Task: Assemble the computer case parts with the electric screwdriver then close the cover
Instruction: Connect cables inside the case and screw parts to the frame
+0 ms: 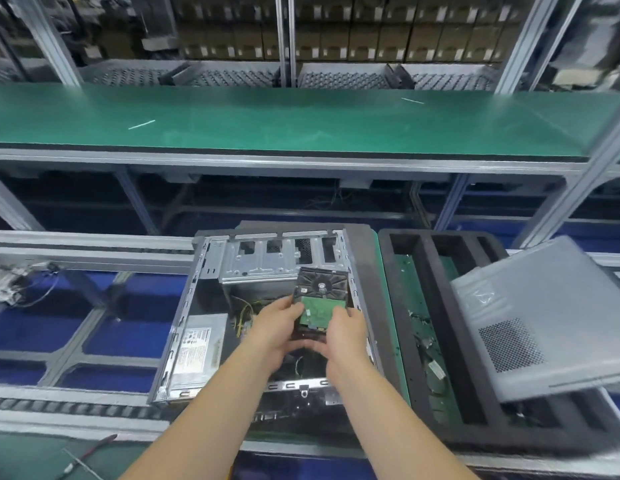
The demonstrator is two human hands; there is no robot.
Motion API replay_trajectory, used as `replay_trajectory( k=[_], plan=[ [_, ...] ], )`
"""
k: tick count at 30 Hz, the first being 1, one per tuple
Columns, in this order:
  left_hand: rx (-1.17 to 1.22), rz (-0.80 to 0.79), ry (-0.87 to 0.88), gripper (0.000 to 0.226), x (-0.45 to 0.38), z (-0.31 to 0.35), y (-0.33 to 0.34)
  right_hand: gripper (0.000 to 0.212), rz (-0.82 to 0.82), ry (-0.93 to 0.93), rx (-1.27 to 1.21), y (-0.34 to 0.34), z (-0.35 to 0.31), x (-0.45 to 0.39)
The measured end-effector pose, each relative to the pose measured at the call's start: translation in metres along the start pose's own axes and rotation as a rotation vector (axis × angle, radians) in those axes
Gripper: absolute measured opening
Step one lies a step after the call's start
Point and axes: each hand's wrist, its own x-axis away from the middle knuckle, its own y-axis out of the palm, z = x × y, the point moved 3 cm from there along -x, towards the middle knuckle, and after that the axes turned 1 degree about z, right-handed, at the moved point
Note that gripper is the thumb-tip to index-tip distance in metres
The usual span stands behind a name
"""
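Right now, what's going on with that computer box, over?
Both hands, left hand and right hand, grip the hard drive over the open computer case. Cover off, lying on the foam tray to the right. Nothing blocking.

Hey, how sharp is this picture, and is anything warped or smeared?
Head view: wide-angle bend curves the green bench top; the grey metal side cover and far shelves are motion-smeared; both hands' grip on the black hard drive over the open silver computer case stays fairly sharp.
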Motion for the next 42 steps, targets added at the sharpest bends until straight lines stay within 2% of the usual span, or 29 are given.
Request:
replay_trajectory(
  k=[7,10,14,17,23,32,42],
  plan=[
    [-0.095,0.017,-0.033,0.015,-0.005,-0.003,-0.001,0.021,0.132,-0.053,0.029,-0.007,0.008,0.009],
    [-0.179,-0.025,-0.115,0.014,-0.010,0.001,-0.002,0.021,0.169,-0.033,0.054,-0.012,0.005,0.008],
    [-0.204,-0.090,-0.214,0.015,-0.017,0.006,0.000,0.022,0.162,-0.008,0.115,-0.011,0.003,0.005],
    [-0.118,-0.082,-0.232,0.017,-0.025,0.004,0.000,0.026,0.134,0.010,0.147,-0.010,0.003,0.002],
    [0.006,-0.113,-0.165,0.026,-0.036,-0.007,0.002,0.019,0.108,0.010,0.188,-0.005,0.010,-0.002],
    [0.148,-0.117,-0.095,0.030,-0.049,-0.018,0.004,0.022,0.008,0.231,0.120,-0.002,0.017,-0.016],
    [0.022,-0.054,-0.057,0.035,-0.059,-0.023,0.023,0.024,0.056,0.148,0.154,-0.002,0.022,-0.033]
  ],
)
